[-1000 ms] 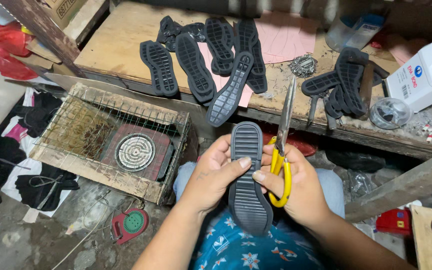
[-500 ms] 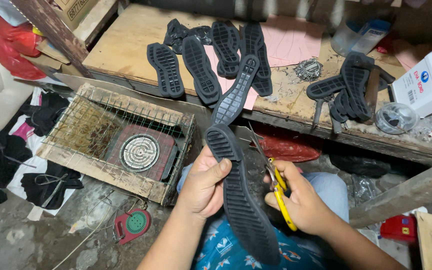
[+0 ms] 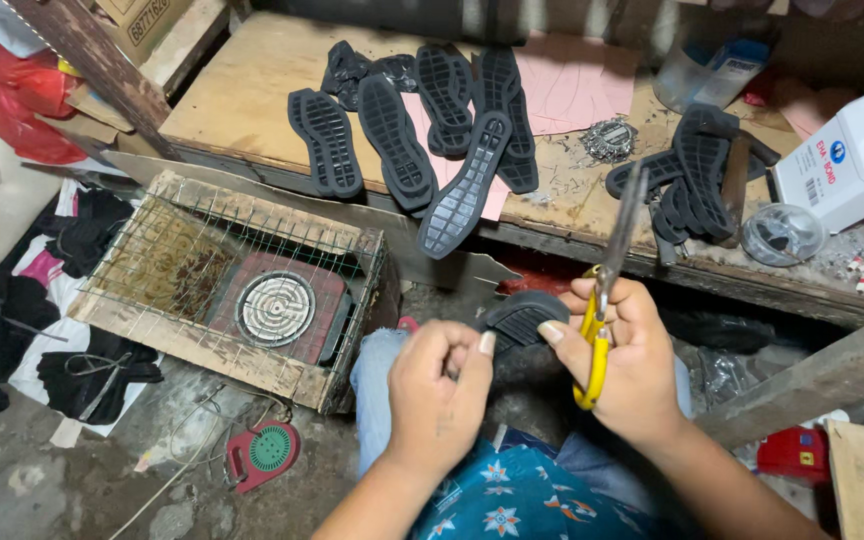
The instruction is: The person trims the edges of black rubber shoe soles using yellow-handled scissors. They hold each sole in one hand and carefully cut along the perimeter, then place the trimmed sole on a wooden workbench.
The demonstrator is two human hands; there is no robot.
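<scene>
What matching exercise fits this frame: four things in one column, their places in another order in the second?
Things:
1. scissors
2. sole
3. hotplate
4. white jug

Places:
A. inside the wire-and-wood crate
B. on the bench, far right
C. in the right hand
D. between both hands

Pairs: 1-C, 2-D, 3-A, 4-B. The right hand grips the yellow handles; the left hand pinches the sole.

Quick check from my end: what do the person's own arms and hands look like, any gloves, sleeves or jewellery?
Both hands are bare: no gloves on the left hand or the right hand. The forearms are uncovered too, with no sleeves reaching them. I see no rings, watch or bracelets. Fingernails are short and unpainted. Below the arms shows a blue flower-patterned garment.
</scene>
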